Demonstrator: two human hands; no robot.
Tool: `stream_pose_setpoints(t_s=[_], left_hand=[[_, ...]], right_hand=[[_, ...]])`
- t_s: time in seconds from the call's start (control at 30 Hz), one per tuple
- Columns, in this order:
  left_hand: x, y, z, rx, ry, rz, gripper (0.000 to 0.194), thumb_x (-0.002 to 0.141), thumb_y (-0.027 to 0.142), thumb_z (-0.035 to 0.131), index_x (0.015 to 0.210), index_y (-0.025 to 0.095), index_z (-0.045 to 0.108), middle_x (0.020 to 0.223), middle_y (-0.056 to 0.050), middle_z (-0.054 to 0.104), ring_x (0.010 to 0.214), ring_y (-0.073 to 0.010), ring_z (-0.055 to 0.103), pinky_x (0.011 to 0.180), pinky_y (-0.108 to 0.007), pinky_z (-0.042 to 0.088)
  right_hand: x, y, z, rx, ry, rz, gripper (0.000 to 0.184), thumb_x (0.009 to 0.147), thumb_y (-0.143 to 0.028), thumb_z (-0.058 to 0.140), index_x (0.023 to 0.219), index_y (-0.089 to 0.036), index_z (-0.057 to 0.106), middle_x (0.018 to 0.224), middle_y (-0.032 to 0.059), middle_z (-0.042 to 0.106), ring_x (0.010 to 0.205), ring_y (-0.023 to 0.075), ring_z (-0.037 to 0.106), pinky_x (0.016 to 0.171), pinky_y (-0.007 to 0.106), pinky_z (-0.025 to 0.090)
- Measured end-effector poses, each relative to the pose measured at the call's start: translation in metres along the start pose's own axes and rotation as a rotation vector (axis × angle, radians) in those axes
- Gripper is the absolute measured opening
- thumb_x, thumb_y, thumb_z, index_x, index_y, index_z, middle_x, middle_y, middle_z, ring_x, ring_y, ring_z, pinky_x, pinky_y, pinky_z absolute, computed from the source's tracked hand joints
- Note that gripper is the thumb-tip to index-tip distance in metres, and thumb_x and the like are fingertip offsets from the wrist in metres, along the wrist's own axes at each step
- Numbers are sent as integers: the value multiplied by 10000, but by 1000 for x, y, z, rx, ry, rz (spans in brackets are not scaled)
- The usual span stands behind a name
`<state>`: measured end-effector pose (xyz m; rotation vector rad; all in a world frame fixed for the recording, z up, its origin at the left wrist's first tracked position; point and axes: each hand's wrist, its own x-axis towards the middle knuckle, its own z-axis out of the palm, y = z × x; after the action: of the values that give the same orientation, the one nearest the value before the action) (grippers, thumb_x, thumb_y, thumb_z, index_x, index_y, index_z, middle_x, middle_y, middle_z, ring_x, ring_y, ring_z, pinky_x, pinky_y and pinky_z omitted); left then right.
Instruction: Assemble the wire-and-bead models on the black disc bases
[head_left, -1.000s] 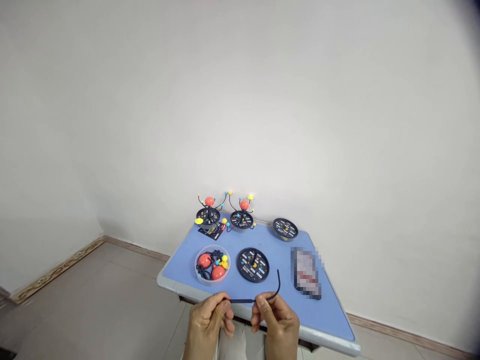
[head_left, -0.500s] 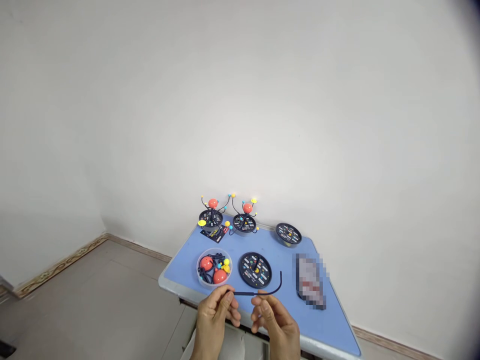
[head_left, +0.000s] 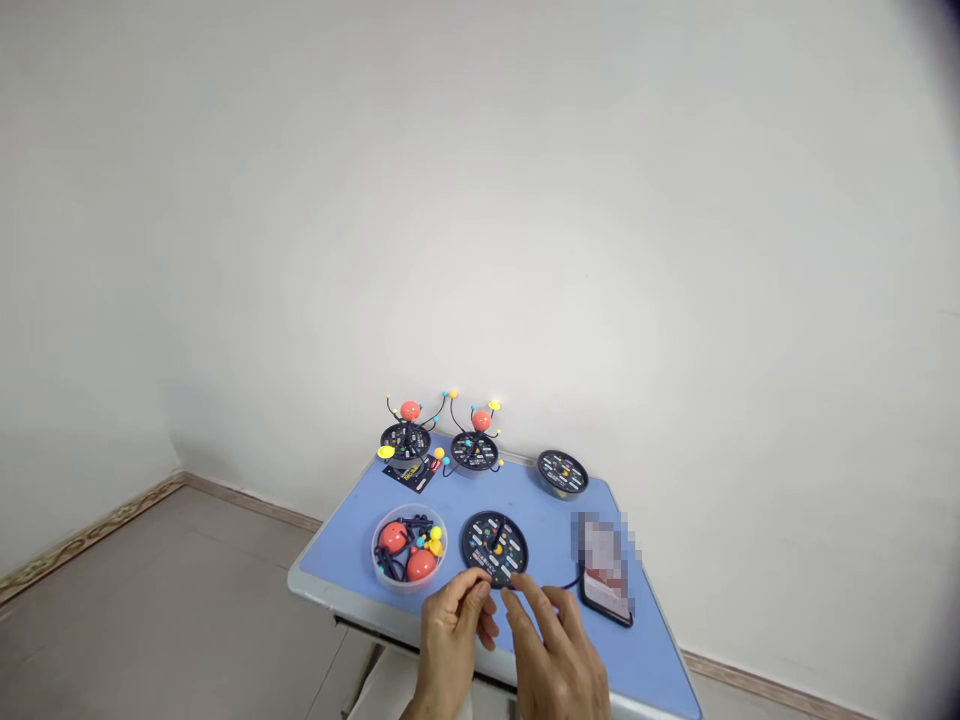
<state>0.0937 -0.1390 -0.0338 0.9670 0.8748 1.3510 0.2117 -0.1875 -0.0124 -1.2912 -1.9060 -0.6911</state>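
Black rod (head_left: 571, 583), just one, is in the left hand (head_left: 452, 622) before four discs (head_left: 478, 545).

This is a plain indoor room, seen at a corner where a pale far wall (head_left: 525, 200) meets a left wall (head_left: 67, 300). A patterned skirting strip (head_left: 97, 531) edges the smooth grey floor (head_left: 187, 570). A small blue-topped table (head_left: 337, 555) holds toy planet models (head_left: 405, 442) and a printed black disc (head_left: 480, 555); whether home or classroom, one cannot tell.
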Motion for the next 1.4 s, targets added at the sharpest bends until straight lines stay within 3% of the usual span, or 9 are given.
stream_pose_setpoints(t_s=[0.1,0.47,0.6,0.73,0.83,0.97,1.1,1.27,1.4], left_hand=[[3,-5,8,-4,-7,-22,563,635,685,738,759,136,732,555,-5,597,434,-119,546,393,-209,443],[22,-17,26,-26,-57,-6,533,683,667,719,741,138,735,546,-2,582,437,-112,533,382,-197,442],[30,-23,29,-26,-65,-17,514,678,619,751,850,135,750,558,4,583,435,-107,532,376,-190,432],[38,-27,26,-10,-48,-25,486,693,488,781,1054,171,710,728,-5,629,460,-98,558,393,-190,444],[44,-28,22,63,1,15,422,751,450,727,1072,178,694,773,-6,619,480,-98,555,399,-192,442],[52,-30,19,240,28,177,293,857,385,598,1049,187,697,811,-37,648,638,-160,621,571,-266,545],[61,-36,18,399,33,338,243,896,299,525,1053,217,692,1052,-88,672,920,-220,654,849,-377,549],[71,-43,16,475,13,357,288,925,250,435,1100,202,659,1111,-104,672,1038,-233,637,930,-410,520],[76,-42,15,501,-21,336,314,947,255,406,1142,195,644,1130,-107,686,1004,-230,655,898,-413,539]], right_hand=[[13,17,-4,-72,-62,-108,334,939,-80,394,1085,-178,678,1011,104,723,829,227,582,697,331,508],[28,36,17,0,-142,-46,336,993,-124,333,842,-199,624,700,28,609,695,208,503,625,337,323],[32,48,21,23,-170,-17,317,967,-79,380,783,-198,608,675,21,605,700,208,479,636,338,295],[39,61,21,7,-188,15,308,932,-25,407,813,-197,634,709,31,646,740,217,480,661,341,306],[44,70,25,-18,-183,50,315,900,10,433,835,-203,656,739,39,674,776,227,491,686,344,317],[49,75,35,-60,-216,86,275,870,9,516,817,-208,678,729,31,685,781,229,494,701,340,314],[52,76,45,-131,-281,147,214,845,-23,600,790,-204,698,803,37,704,802,223,503,703,335,310],[53,76,52,-166,-337,199,213,840,-39,627,781,-221,721,771,33,695,801,222,512,700,335,303],[56,74,54,-165,-409,232,224,869,-61,613,777,-228,730,752,29,696,803,220,521,702,332,292]])
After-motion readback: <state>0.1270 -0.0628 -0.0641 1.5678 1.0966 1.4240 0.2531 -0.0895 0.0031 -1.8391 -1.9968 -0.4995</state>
